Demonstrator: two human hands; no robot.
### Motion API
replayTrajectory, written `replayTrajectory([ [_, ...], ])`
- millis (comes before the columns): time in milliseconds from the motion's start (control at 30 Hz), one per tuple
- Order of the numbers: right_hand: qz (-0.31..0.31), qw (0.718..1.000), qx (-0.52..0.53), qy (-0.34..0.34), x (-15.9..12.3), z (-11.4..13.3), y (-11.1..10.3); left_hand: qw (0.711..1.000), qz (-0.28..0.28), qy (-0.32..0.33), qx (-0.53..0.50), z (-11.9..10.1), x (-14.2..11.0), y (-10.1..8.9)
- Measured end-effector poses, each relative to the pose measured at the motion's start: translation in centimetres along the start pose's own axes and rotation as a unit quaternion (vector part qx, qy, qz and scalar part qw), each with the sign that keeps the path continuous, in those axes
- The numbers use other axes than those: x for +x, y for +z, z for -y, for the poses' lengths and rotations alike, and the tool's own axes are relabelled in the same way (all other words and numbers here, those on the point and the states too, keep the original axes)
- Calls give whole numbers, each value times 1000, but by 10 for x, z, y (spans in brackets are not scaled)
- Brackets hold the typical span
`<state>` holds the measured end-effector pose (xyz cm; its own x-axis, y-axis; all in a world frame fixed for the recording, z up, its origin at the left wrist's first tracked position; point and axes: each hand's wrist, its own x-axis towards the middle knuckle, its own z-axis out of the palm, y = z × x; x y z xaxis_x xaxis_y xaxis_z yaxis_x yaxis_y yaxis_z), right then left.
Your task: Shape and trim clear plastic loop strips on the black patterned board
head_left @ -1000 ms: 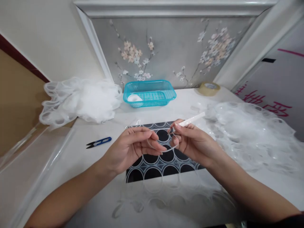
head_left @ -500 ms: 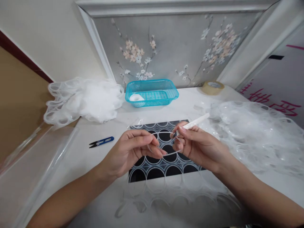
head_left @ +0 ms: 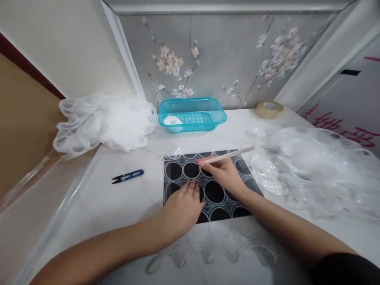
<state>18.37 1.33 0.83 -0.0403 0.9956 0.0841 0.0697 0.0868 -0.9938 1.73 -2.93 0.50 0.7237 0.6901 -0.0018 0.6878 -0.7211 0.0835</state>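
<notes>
My left hand (head_left: 182,208) lies palm down on a black mat patterned with grey rings (head_left: 175,171), fingers together and pressing on its near left part. My right hand (head_left: 223,174) grips a thin white stick (head_left: 230,155) like a pen, its tip down on the mat near a ring in the back row. A clear film with round cut-outs (head_left: 219,245) hangs over the mat's near edge toward me. Whether a clear ring lies under my left fingers cannot be made out.
A blue thread snip (head_left: 127,176) lies left of the mat. A turquoise basket (head_left: 192,114) holding a white piece stands at the back. Heaps of clear plastic rings sit at the back left (head_left: 101,122) and right (head_left: 314,166). A tape roll (head_left: 268,109) is back right.
Both hands have dropped from mid-air, where they held a clear ring between them, down onto the mat. The left hand now lies flat; the stick tip touches the mat.
</notes>
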Motion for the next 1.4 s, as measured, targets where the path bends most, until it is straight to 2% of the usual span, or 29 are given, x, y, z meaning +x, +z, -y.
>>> replayTrajectory([
  [67, 27, 998, -51, -17, 2, -18, 5, 995, -37, 15, 92, -9, -5, 16],
  [167, 45, 995, -87, -27, 0, -28, 9, 986, -71, 16, 150, -15, -9, 27],
  [367, 70, 988, -136, -33, -3, -27, 11, 985, -78, 19, 150, -13, -8, 25],
  [733, 76, 979, -174, -72, -4, -31, 10, 986, -89, 26, 142, -13, -7, 23],
  [833, 97, 959, -228, -139, -8, -32, 9, 986, -86, 34, 137, -13, -6, 23],
  [933, 163, 909, -301, -236, -13, -31, 11, 990, -63, 28, 120, -13, -6, 20],
  [1033, 207, 868, -359, -273, -13, -29, 13, 997, -48, 32, 54, -11, -5, 18],
  [1100, 179, 872, -379, -255, -5, -27, 9, 998, -59, 25, -5, -10, -4, 19],
  [1167, 113, 886, -387, -227, 7, -24, -4, 998, -64, 15, -24, -8, -3, 21],
  [1300, -55, 902, -388, -183, 29, -15, -41, 995, -48, 42, 76, -4, -2, 23],
  [1400, -100, 908, -371, -168, 31, -8, -56, 990, -72, 60, 102, -1, -2, 12],
])
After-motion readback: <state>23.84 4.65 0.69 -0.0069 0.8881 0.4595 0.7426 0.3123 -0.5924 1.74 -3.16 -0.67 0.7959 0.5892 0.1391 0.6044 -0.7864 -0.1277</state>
